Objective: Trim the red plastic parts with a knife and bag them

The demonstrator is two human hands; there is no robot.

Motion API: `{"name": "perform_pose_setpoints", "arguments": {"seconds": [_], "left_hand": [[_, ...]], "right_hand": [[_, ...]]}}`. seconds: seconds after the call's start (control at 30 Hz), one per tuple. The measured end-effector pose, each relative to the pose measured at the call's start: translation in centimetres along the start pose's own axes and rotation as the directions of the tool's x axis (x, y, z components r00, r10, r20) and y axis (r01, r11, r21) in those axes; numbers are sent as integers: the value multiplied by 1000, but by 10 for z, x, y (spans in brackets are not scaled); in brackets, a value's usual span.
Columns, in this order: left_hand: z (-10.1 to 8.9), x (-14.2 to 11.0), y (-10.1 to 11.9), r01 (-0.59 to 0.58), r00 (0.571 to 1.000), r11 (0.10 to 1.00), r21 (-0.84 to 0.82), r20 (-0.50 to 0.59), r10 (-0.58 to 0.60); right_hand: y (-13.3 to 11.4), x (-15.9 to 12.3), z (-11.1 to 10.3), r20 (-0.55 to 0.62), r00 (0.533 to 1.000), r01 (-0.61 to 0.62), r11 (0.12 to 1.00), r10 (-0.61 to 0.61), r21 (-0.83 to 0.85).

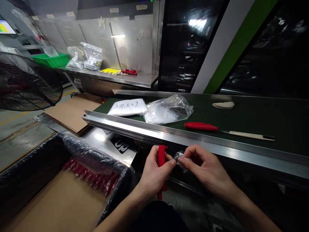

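Note:
My left hand [154,172] is closed around a red plastic handle [161,156], held upright just below the conveyor's metal rail. My right hand [205,166] pinches a small clear plastic wrapped piece [180,157] against the handle's side. On the green conveyor belt [253,117] lie another red handle [201,126] and a cream-handled blade [248,135]. A clear plastic bag [167,110] and a white packet with handwriting [127,107] lie farther left on the belt.
At my lower left a cardboard box lined with black plastic [48,180] holds rows of red pieces [93,177]. A black fan [26,83] stands at the left. A steel shelf [116,77] at the back bears bags, and a green bin [50,59] stands beside it. A white object [223,105] rests on the belt's far side.

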State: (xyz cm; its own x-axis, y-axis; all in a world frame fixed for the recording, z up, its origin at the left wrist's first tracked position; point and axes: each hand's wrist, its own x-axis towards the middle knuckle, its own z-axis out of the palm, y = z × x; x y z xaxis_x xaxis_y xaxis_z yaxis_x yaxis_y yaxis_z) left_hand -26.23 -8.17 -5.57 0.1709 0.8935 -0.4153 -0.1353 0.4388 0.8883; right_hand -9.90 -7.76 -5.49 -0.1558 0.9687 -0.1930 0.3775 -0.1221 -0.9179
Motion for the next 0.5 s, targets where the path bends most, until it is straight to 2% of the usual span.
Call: {"name": "perform_pose_setpoints", "arguments": {"seconds": [0.07,0.13,0.17,0.2,0.27,0.33,0.4,0.43,0.5], "left_hand": [[-1,0,-6,-63,993,985,162,-85,77],[-2,1,-13,-122,975,952,282,-143,168],[-3,0,-17,-141,968,932,334,-151,201],[-4,0,-21,-159,962,904,396,-142,232],[-5,-3,-30,-205,956,815,542,-69,286],[-6,-7,-38,-252,952,710,657,36,305],[-7,-9,-43,-261,956,663,702,92,278],[-9,-8,-44,-239,962,669,704,79,261],[-14,-4,-43,-173,973,714,678,4,232]], "right_hand": [[5,-4,3,-109,981,141,978,-158,-152],[6,-9,4,-99,937,297,912,-336,-285],[5,-11,4,-79,920,341,883,-384,-322],[3,-12,4,-68,914,354,869,-399,-345],[-4,-13,3,-42,935,316,879,-353,-357],[-11,-13,0,66,959,281,912,-274,-298],[-16,-15,-5,162,955,278,938,-247,-206],[-17,-18,-8,128,958,277,944,-257,-180],[-18,-29,-16,-104,950,265,938,-293,-223]]}}
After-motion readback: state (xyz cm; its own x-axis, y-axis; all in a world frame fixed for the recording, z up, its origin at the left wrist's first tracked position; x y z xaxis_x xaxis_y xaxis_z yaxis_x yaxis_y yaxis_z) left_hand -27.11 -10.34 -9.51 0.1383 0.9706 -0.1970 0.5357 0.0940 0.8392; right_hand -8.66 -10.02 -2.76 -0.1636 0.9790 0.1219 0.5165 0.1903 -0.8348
